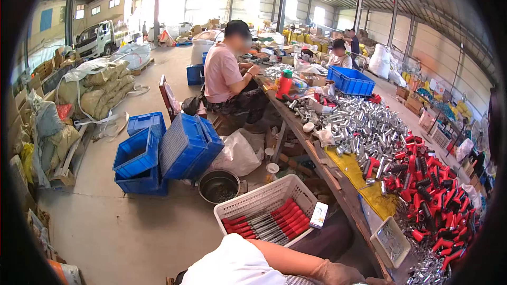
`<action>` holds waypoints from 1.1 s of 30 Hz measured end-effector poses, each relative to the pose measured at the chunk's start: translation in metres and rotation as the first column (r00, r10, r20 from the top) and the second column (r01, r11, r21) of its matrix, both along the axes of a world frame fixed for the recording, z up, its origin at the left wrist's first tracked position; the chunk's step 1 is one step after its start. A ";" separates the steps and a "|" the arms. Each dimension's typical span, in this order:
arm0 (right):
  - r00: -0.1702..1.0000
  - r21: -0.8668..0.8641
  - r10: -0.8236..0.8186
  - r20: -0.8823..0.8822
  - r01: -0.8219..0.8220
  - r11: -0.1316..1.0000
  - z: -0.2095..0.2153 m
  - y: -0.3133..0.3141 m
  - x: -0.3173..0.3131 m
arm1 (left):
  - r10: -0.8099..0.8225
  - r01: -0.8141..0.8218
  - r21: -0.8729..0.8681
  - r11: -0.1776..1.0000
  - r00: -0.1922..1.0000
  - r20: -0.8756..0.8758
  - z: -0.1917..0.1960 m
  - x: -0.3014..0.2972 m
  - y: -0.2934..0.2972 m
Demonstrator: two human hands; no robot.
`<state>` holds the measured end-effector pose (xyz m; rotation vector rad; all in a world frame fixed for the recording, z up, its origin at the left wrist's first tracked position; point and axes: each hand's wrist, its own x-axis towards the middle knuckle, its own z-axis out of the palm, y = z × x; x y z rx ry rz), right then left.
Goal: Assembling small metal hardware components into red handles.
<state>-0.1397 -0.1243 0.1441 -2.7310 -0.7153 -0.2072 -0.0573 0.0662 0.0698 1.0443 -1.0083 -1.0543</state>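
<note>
My left arm, in a white sleeve, reaches across the lower edge, and my left hand (338, 273) seems to wear a brownish glove. It is at the near edge of the workbench (338, 179); its fingers are cut off by the picture's rim, so what they touch is hidden. Nothing of my right hand can be made out. Beyond my forearm stands a pale plastic crate (262, 194) with rows of red-handled metal tools (266, 222). A small white box-like item (319, 215) rests at its right rim. Near my hand, a pale tray (381, 252) holds small metal parts.
Red-and-black handles (438, 195) and silver metal tubes (354, 121) heap the bench, beside a yellow woven sheet (364, 182). A metal pot (218, 186) and stacked blue crates (138, 153) stand left. A co-worker in pink (222, 71) sits farther along.
</note>
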 end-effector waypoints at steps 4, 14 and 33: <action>0.912 0.200 -0.003 -0.409 0.093 0.975 -0.006 0.004 0.013 | -0.004 -0.014 0.070 0.997 0.967 0.256 0.000 0.016 0.000; 0.916 0.806 0.398 -0.058 -0.193 0.560 -0.039 0.076 0.060 | 0.557 -0.159 -0.619 0.769 0.642 0.527 -0.018 0.021 0.012; 0.750 0.959 0.601 -0.275 0.168 0.229 -0.056 0.043 0.051 | 0.136 0.110 -0.218 0.970 0.500 0.855 -0.099 0.075 -0.018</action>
